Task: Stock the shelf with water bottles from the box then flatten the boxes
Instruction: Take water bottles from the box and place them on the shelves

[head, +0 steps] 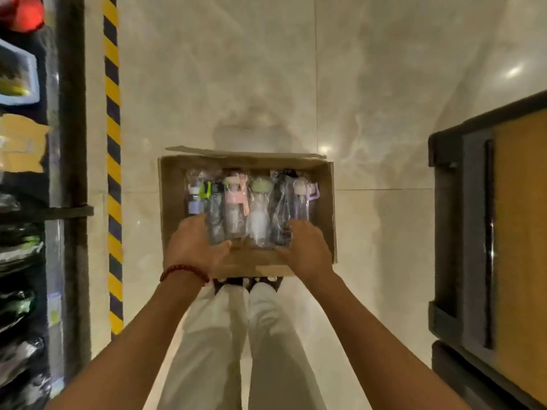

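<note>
Polished marble-look floor tiles [236,69], pale and glossy with lamp glare, fill the head view. A yellow-and-black hazard stripe [112,143] runs along the floor beside a dark shelf unit [44,202] on the left, whose contents are blurred and cut off by the frame edge. On the right stands a dark-framed fixture with a wood-coloured panel [509,232], only partly in view.

An open cardboard box [173,184] sits on the floor just ahead of the person's feet, its far flap folded outward. Inside lie water bottles [235,202] side by side in crinkled clear plastic wrap, with lids in lilac, green, pink, pale green, black and purple. The left hand [192,247], with a red bead bracelet [183,270] at the wrist, and the right hand [307,250] both reach into the box at the bottles' near ends, fingers spread and curving around the outer bottles; whether the grip has closed is hard to make out. White trousers [236,335] hide the floor below.
</note>
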Demonstrator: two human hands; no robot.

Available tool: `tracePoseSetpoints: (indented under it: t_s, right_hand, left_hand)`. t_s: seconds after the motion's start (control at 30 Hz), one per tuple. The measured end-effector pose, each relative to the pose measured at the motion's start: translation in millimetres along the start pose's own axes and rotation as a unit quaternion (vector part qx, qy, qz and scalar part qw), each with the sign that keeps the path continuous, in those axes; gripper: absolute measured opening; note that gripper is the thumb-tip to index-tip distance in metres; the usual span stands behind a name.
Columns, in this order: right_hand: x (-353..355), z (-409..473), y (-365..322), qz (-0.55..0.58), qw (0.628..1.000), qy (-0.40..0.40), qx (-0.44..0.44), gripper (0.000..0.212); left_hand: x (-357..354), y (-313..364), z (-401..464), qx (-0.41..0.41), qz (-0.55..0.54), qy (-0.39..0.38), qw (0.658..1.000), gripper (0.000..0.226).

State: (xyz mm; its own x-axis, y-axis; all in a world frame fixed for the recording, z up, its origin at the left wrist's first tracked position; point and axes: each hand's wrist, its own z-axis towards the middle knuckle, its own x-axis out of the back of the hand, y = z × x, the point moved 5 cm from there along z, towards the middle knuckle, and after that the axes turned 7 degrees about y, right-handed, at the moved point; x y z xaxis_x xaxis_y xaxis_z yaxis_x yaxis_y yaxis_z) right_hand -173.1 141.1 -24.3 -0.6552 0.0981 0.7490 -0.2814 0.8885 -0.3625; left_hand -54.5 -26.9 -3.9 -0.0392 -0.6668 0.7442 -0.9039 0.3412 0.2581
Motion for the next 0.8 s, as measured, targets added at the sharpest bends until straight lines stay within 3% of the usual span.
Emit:
tracePoseSetpoints:
  t_s: [0.1,0.2,0.43,0.53,0.67,0.8]
  right_hand:
    - [-54.5,45.9,31.9,-0.002,0.999,-0.037,-0.020,0.038]
    - [-95.2,82.3,60.1,-0.023,0.997,-0.038,-0.059,0.058]
    - [-154.0,149.9,132.3,0.058,0.962,-0.024,-0.266,0.091]
    - [-175.2,166.0,147.2,0.096,0.950,-0.022,-0.297,0.094]
    - [-185.7,175.0,153.3,0.114,0.941,0.054,-0.313,0.095]
    - [-192.7,181.1,159.5,0.103,0.934,0.078,-0.332,0.095]
  left_hand:
    - [-54.0,-25.5,52.3,0.029,-0.021,-0.014,0.999,0.081]
    - [-103.8,-54.2,103.3,0.056,-0.038,-0.007,0.998,0.091]
    - [-184.9,-102.5,184.3,0.205,-0.046,-0.009,0.978,0.119]
    - [-206.0,-116.9,207.3,0.228,-0.080,0.009,0.970,0.115]
    - [-213.7,-125.5,220.0,0.205,-0.043,0.064,0.976,0.099]
    - [-213.1,-122.6,217.2,0.179,-0.067,0.134,0.972,0.088]
